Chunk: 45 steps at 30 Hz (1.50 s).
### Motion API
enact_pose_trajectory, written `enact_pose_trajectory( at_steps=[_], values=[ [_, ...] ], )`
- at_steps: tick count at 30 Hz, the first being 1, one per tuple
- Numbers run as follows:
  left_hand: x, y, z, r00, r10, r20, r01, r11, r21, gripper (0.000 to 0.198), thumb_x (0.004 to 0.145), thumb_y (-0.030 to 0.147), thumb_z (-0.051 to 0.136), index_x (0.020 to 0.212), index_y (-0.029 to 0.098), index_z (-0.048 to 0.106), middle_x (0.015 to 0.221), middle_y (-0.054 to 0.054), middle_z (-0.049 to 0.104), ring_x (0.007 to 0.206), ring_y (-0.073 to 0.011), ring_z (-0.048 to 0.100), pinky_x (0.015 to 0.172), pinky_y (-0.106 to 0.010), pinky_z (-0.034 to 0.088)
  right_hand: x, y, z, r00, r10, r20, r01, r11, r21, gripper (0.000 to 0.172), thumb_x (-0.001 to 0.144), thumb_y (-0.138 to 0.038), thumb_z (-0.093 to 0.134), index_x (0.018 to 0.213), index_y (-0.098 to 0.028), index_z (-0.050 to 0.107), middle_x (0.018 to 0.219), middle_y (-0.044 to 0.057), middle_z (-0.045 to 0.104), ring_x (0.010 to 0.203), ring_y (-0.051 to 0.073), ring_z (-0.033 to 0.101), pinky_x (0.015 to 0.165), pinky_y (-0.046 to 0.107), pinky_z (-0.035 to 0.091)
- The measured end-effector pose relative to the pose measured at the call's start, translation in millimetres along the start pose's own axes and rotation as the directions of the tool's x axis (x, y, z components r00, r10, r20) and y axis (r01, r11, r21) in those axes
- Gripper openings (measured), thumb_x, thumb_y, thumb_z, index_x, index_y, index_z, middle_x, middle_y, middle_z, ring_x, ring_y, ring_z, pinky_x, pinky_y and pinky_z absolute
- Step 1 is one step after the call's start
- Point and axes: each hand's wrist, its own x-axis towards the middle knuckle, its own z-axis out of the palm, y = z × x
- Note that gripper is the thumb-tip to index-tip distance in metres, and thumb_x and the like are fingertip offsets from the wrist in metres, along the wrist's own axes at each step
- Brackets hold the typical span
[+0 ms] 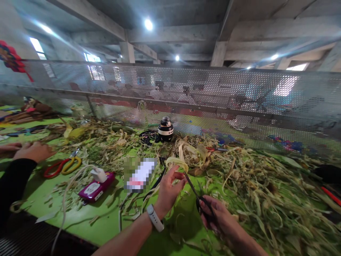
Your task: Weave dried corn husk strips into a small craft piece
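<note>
My left hand point(172, 188), with a white watch on its wrist, pinches a pale yellowish strip of dried leaf point(177, 163) that curls in a loop above the fingers. My right hand point(217, 215) grips a pair of black-handled scissors point(194, 187). Their blades point up and to the left, with the tips close to my left fingertips and the strip. Whether the blades touch the strip I cannot tell. Below both hands lies the green tabletop point(183, 222), with a few curled scraps on it.
Dried leaf scraps point(266, 199) heap on the right and along the back. Left of my hands lie a phone point(141, 174), a purple power strip point(97, 188) with a cable, and red-and-yellow-handled scissors point(70, 166). A co-worker's hand point(34, 152) is at far left. A perforated metal screen point(186, 89) stands behind.
</note>
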Motion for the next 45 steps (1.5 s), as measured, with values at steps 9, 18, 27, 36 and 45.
enact_pose_trajectory(
  at_steps=[9, 18, 27, 36, 45],
  values=[
    [-2.7, 0.6, 1.2, 0.998, 0.063, -0.005, -0.062, 0.994, 0.093, 0.051, 0.07, 0.027, 0.066, 0.117, 0.015, 0.052, 0.078, -0.002, 0.067, 0.077, -0.0164, 0.063, 0.078, -0.031, 0.049, -3.9, -7.0, 3.0, 0.998, 0.036, -0.044, -0.032, 0.995, 0.094, 0.046, 0.07, -0.059, 0.061, 0.065, -0.015, 0.049, 0.038, -0.007, 0.048, 0.029, -0.001, 0.021, 0.032, 0.015, 0.011],
    [-5.5, -0.5, 0.0, 0.984, 0.177, 0.008, -0.175, 0.96, 0.22, 0.044, 0.075, 0.029, 0.063, 0.117, 0.017, 0.053, 0.078, -0.003, 0.068, 0.096, -0.0208, 0.061, 0.092, -0.037, 0.043, -2.8, -0.3, 1.5, 0.995, 0.07, -0.074, -0.053, 0.976, 0.211, 0.047, 0.069, -0.06, 0.061, 0.065, -0.014, 0.053, 0.037, -0.005, 0.049, 0.029, 0.001, 0.028, 0.032, 0.014, 0.014],
    [-7.1, -2.2, -1.3, 0.958, 0.287, 0.033, -0.283, 0.914, 0.291, 0.041, 0.078, 0.025, 0.06, 0.117, 0.018, 0.051, 0.081, -0.003, 0.068, 0.091, -0.0199, 0.062, 0.089, -0.039, 0.044, -5.3, -3.3, 4.1, 0.996, 0.086, 0.015, -0.086, 0.936, 0.341, 0.046, 0.069, -0.059, 0.062, 0.063, -0.014, 0.053, 0.036, -0.007, 0.046, 0.027, -0.001, 0.02, 0.034, 0.014, 0.021],
    [-5.4, 9.3, -1.3, 0.962, 0.273, 0.024, -0.266, 0.908, 0.323, 0.013, 0.076, 0.026, 0.061, 0.086, 0.018, 0.062, 0.082, -0.005, 0.068, 0.086, -0.0196, 0.063, 0.084, -0.035, 0.046, -4.6, -4.8, 0.8, 0.998, 0.058, -0.018, -0.052, 0.969, 0.24, 0.045, 0.069, -0.057, 0.064, 0.062, -0.015, 0.049, 0.035, -0.009, 0.043, 0.027, -0.001, 0.018, 0.032, 0.014, 0.017],
    [-7.5, 10.2, -0.4, 0.944, 0.325, 0.066, -0.327, 0.886, 0.329, 0.007, 0.077, 0.024, 0.059, 0.074, 0.018, 0.06, 0.084, -0.006, 0.068, 0.084, -0.0182, 0.062, 0.079, -0.031, 0.047, -6.6, -3.5, 1.3, 0.995, 0.029, -0.092, -0.015, 0.989, 0.147, 0.046, 0.07, -0.061, 0.058, 0.064, -0.015, 0.052, 0.037, -0.006, 0.047, 0.029, 0.001, 0.024, 0.032, 0.015, 0.01]
  ],
)
